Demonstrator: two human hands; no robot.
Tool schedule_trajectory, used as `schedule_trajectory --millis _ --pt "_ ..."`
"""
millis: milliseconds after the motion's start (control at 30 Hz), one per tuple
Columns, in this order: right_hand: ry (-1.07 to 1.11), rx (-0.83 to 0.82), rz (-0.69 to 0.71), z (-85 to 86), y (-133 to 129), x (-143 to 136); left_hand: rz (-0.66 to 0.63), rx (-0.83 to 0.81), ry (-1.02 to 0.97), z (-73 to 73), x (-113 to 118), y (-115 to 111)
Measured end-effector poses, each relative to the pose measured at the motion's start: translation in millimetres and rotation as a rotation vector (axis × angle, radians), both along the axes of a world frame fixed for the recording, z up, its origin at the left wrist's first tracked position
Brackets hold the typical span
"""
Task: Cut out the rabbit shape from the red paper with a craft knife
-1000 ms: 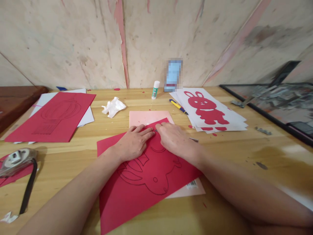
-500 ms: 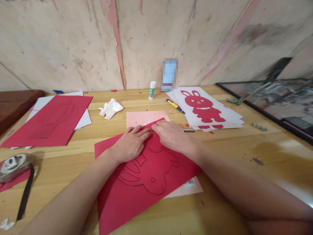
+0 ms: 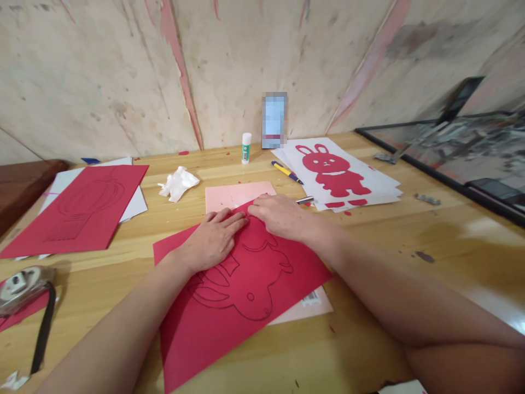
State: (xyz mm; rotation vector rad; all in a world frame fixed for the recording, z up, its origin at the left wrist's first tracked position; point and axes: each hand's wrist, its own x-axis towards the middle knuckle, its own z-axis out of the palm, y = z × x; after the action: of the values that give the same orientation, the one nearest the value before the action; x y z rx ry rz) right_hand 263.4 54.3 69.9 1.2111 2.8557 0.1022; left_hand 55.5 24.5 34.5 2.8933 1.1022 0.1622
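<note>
A red sheet of paper lies turned at an angle, with a rabbit outline drawn on it in dark lines. Fingers stretched and apart, my left hand presses flat on its upper part. Close by, my right hand is closed and rests on the sheet's top corner. From behind it sticks out the silver end of a slim pen-like tool; its tip is hidden under the fingers. Beneath the sheet is a pink pad, showing at the top and at the lower right.
A glue stick and a phone stand by the wall. Right of them lie a yellow-blue pen and white sheets with a red rabbit cut-out. On the left are crumpled tissue, red lantern-drawn paper and a tape measure.
The silver end of the tool has tilted upward with a small motion of my right hand. My left hand stays on the sheet. The whole view has shifted slightly.
</note>
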Motion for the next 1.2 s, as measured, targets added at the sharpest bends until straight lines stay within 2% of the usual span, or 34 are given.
schedule_trajectory --millis 467,700,967,1067,1200 --pt "0.033 -0.014 0.008 -4.9 3.1 4.5 0.005 -0.005 -0.006 0.5 -1.3 -1.3" --pt "0.052 -0.069 -0.062 -2.8 4.0 5.4 0.011 -0.015 -0.023 -0.1 -3.4 -1.7" --pt "0.273 -0.202 -0.124 -18.4 22.2 17.2 0.031 0.032 -0.109 -10.8 -9.3 -3.3" --pt "0.359 -0.241 -0.149 -25.0 27.5 19.2 0.038 0.077 -0.121 -11.0 -9.8 -4.7" --pt "0.361 -0.213 -0.133 -30.2 28.1 18.4 0.055 0.119 -0.116 -7.8 -9.1 -7.1"
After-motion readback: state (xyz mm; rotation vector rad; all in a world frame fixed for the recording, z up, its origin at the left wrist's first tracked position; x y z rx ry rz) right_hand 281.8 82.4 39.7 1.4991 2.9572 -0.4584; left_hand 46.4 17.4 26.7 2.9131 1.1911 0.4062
